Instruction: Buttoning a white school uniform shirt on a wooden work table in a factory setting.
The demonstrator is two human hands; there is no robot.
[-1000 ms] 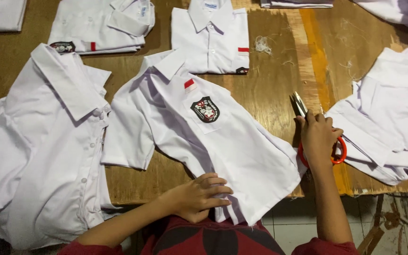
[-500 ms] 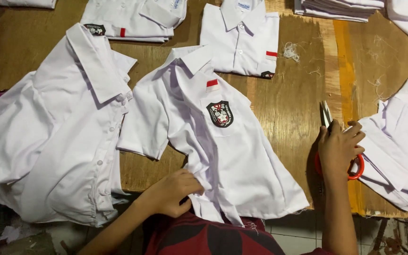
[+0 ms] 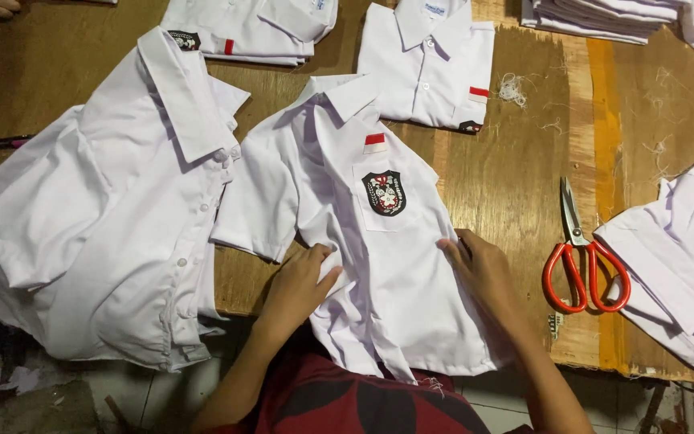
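Both hands are resting on the white shirt (image 3: 379, 241) at the frame's centre: left hand (image 3: 299, 281) is lying flat on its lower left, right hand (image 3: 479, 269) is pressing its right edge, fingers spread. Its long axis is running collar-up to hem-down toward the person. Red-handled scissors (image 3: 584, 257) are lying right on the wooden table (image 3: 508, 177).

The person wears a dark red garment (image 3: 347, 402) with broad black shapes across it. Both forearms are bare to the left hand (image 3: 295, 285) and right hand (image 3: 483, 269), without rings or watch.
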